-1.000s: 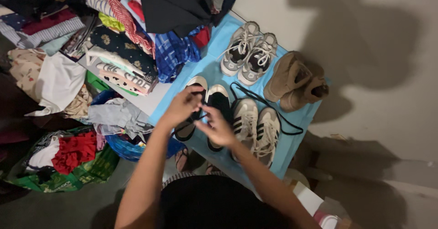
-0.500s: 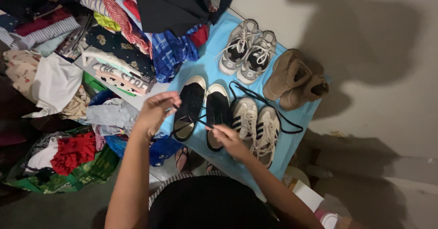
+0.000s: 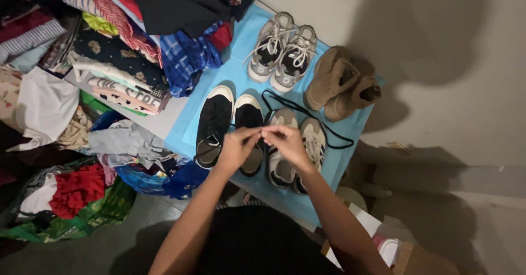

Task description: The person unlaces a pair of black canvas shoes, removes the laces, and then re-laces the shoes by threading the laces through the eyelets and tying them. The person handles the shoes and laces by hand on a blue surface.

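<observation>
Two black sneakers with white toe caps lie side by side on a light blue sheet [image 3: 241,72]: the left shoe [image 3: 212,122] and the right shoe [image 3: 249,122]. My left hand [image 3: 236,149] and my right hand [image 3: 286,142] meet above the right black shoe, fingertips pinched together on its black lace. To their right a pair of white sneakers with black stripes [image 3: 313,138] is partly covered by my right hand. A loose black lace [image 3: 334,139] loops around that pair.
Grey and white trainers [image 3: 276,50] and tan suede boots [image 3: 341,83] stand farther back on the sheet. Piles of folded and loose clothes [image 3: 109,50] fill the left side. A green bag with red cloth [image 3: 76,195] lies at lower left. A grey wall rises at right.
My hands were spread apart, pulling the black lace taut over the left black shoe. They have now come together over the right black shoe. The view has shifted slightly.
</observation>
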